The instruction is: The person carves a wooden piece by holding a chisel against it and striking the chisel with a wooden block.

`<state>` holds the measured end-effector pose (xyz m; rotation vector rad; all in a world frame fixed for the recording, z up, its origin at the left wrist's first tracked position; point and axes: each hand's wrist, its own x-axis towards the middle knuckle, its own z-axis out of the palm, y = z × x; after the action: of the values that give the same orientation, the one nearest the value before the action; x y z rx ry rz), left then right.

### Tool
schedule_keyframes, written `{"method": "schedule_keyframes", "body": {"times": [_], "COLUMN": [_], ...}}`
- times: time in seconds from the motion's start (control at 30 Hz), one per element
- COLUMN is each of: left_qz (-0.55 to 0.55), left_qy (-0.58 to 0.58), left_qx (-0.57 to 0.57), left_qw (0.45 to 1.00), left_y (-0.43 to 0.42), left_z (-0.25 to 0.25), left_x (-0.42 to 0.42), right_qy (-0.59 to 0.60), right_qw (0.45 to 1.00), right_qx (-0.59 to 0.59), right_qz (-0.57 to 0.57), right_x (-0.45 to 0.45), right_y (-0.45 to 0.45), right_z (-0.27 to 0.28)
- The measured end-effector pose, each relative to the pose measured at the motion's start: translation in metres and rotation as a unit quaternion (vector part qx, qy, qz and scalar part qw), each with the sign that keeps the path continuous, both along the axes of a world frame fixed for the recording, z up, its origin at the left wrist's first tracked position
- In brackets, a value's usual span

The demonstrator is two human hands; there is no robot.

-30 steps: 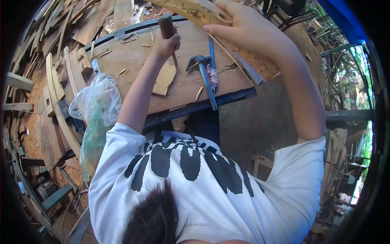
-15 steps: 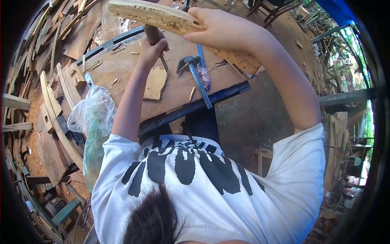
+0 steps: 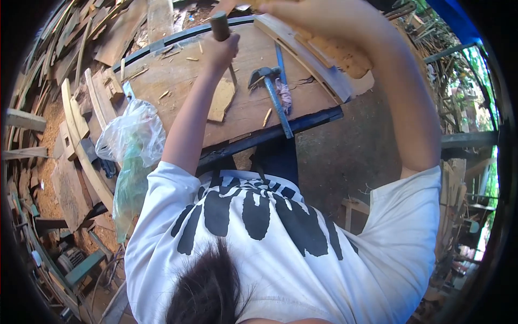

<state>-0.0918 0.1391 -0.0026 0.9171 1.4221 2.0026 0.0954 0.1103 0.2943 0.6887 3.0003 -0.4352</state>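
My left hand (image 3: 220, 52) is closed around the wooden handle of an upright chisel (image 3: 219, 27). Its thin blade points down beside a small flat wood offcut (image 3: 222, 100) on the tabletop. My right hand (image 3: 315, 16) is raised at the top edge, blurred and partly cut off. A sliver of pale wood (image 3: 249, 3) shows at its fingers, most of it out of view. A claw hammer (image 3: 274, 97) with a blue handle lies near the front edge, beside a bundle of pinkish cloth (image 3: 283, 97).
The wooden tabletop (image 3: 178, 81) has dark edging and scattered chips. A pale board (image 3: 302, 51) and a rough yellowish piece (image 3: 350, 62) lie along its right side. A clear plastic bag (image 3: 132, 135) hangs at the left, before piled wood scraps (image 3: 70, 129).
My right hand has moved up and right, carrying its piece of wood mostly out of view and uncovering the board below. The whole view has shifted slightly. My left hand keeps the chisel.
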Motion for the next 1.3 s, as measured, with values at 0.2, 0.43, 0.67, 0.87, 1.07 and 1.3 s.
{"method": "schedule_keyframes", "body": {"times": [0.2, 0.43, 0.67, 0.87, 1.07, 1.3], "left_qz": [-0.007, 0.01, -0.001, -0.011, -0.005, 0.01], "left_qy": [0.014, 0.091, 0.035, 0.006, -0.057, -0.017], "left_qx": [0.0, -0.046, -0.014, 0.019, 0.048, 0.002], "left_qw": [1.0, 0.995, 0.999, 1.0, 0.997, 1.0], "left_y": [-0.001, -0.004, -0.004, -0.006, -0.006, -0.01], "left_z": [0.005, 0.014, 0.012, 0.005, 0.002, 0.01], "left_x": [0.005, 0.02, 0.015, 0.001, -0.008, 0.001], "right_qy": [0.053, 0.072, 0.157, -0.072, 0.32, -0.169], "right_qw": [0.998, 0.994, 0.987, 0.997, 0.942, 0.982], "right_qx": [-0.008, 0.034, 0.012, 0.029, 0.099, 0.077], "right_qz": [-0.038, -0.071, -0.011, -0.026, 0.015, -0.03], "right_x": [-0.016, -0.008, 0.0, -0.015, -0.024, -0.055], "right_y": [0.027, 0.02, 0.041, 0.018, 0.009, 0.033], "right_z": [-0.024, -0.001, -0.035, -0.025, -0.009, -0.043]}}
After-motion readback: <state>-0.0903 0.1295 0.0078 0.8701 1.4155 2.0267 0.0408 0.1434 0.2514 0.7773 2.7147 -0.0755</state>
